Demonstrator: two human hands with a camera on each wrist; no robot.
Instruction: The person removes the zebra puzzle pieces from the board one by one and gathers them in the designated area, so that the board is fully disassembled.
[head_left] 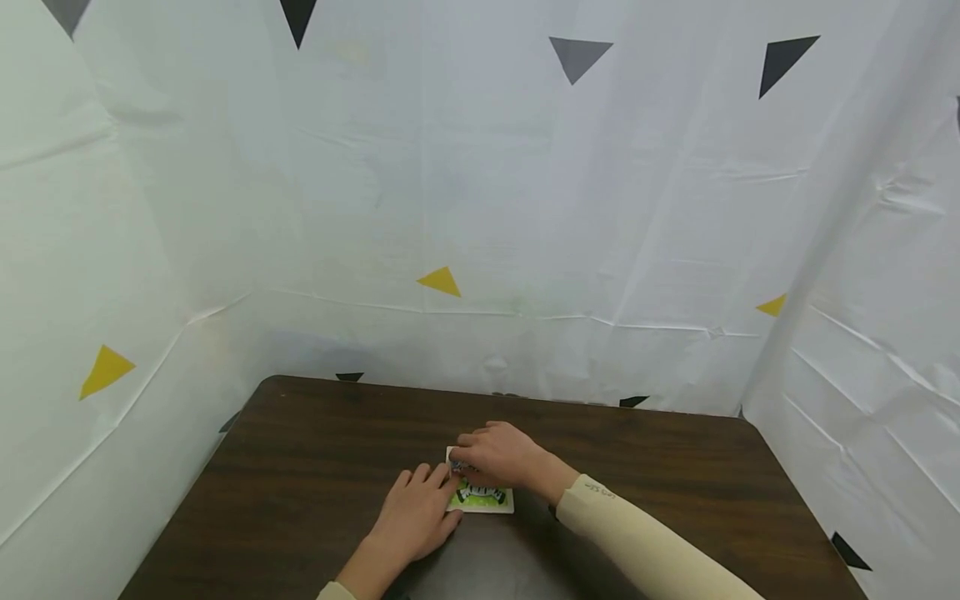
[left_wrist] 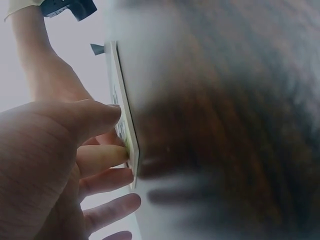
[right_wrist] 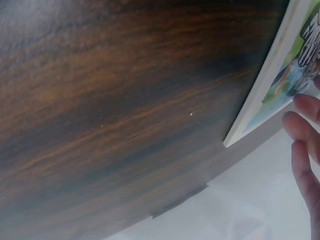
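Note:
A flat board [head_left: 504, 505] with a white border lies on the table, showing a zebra picture on green and blue. My left hand [head_left: 415, 515] is at the board's left side, its fingers fairly straight and its thumb and fingertips at the edge. In the left wrist view, the thumb [left_wrist: 97, 117] and fingers meet the board's edge [left_wrist: 128, 117]. Over the upper part of the picture, my right hand [head_left: 501, 455] bends its fingers down and hides much of it. Its fingertips [right_wrist: 302, 102] show close over the picture in the right wrist view; I cannot tell whether they pinch anything.
The dark wood-grain table [head_left: 322, 450] extends around the board, with its back edge beyond the hands. White sheeting [head_left: 480, 183] with black, grey and yellow triangles hangs behind the table and along both sides.

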